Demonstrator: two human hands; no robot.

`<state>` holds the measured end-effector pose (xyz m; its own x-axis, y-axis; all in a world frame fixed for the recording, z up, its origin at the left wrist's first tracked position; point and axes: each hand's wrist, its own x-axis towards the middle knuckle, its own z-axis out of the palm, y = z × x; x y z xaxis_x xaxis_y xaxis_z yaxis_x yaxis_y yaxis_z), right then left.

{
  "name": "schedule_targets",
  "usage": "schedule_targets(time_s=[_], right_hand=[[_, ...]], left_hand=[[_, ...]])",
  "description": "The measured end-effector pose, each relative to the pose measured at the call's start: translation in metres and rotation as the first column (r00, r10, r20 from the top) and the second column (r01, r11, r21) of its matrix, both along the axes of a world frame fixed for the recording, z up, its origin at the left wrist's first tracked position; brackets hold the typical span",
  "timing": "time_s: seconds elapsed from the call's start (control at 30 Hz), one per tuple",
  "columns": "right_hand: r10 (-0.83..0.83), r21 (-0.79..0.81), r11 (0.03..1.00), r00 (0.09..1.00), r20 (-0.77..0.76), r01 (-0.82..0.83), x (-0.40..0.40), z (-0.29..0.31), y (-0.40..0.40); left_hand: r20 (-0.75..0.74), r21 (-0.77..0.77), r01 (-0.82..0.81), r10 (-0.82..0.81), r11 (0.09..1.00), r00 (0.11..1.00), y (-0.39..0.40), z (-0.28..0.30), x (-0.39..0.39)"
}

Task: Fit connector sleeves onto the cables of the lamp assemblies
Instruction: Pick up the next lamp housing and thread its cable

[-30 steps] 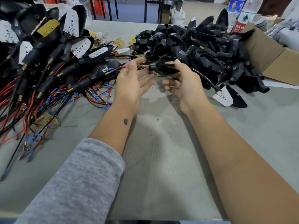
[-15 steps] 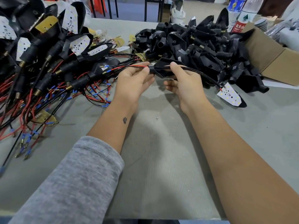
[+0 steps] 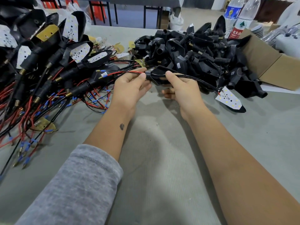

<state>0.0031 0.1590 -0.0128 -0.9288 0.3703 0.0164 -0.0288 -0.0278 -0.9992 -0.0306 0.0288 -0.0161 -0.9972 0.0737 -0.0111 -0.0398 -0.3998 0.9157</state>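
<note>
Since a second ago the left hand has gone from flat and open to pinching the red and black wires just at the mouth of the black sleeve, and more cable now trails out at 3 o'clock. The right hand grips the sleeve with the thumb on top. The cable's long axis runs from 9 to 3 o'clock between the hands, ending at the white lamp board on the table. Both wrists sit level, palms turned inward.
</note>
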Motion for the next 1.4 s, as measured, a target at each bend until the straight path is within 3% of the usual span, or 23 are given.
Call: schedule_targets(time_s=[0.23,0.63,0.77,0.9,1.0,1.1,1.27,1.4], right_hand=[[-0.023,0.055,0.998,1.000,-0.010,0.024,0.000,-0.002,0.000],[-0.124,0.360,0.926,0.992,0.006,0.113,-0.003,-0.008,0.000],[-0.113,0.371,0.923,0.994,0.011,0.101,-0.003,-0.007,-0.001],[-0.063,0.269,0.961,0.998,-0.002,0.062,-0.001,-0.006,-0.003],[-0.019,0.000,1.000,1.000,-0.009,0.019,-0.001,0.000,-0.001],[-0.042,-0.223,0.974,0.999,-0.032,0.034,-0.002,0.003,0.005],[-0.057,-0.263,0.964,0.997,-0.043,0.043,-0.001,0.001,0.007],[-0.042,-0.217,0.976,0.997,-0.066,0.027,0.000,0.002,0.006]], left_hand=[[-0.014,-0.010,0.045,-0.045,0.999,0.999,-0.001,-0.001,-0.001],[-0.084,-0.164,0.054,-0.069,0.985,0.994,0.002,-0.005,0.000],[-0.099,-0.169,0.052,-0.069,0.984,0.993,0.004,-0.006,0.000],[-0.046,-0.036,0.019,-0.021,0.999,0.999,0.003,-0.004,-0.003],[-0.061,-0.013,-0.008,0.007,1.000,0.998,0.002,-0.003,-0.004],[-0.066,0.001,-0.050,0.050,0.999,0.997,0.000,-0.001,-0.004],[-0.091,-0.003,-0.051,0.050,0.999,0.995,-0.005,-0.001,-0.002],[-0.066,0.049,0.055,-0.052,0.997,0.996,-0.002,0.000,-0.001]])
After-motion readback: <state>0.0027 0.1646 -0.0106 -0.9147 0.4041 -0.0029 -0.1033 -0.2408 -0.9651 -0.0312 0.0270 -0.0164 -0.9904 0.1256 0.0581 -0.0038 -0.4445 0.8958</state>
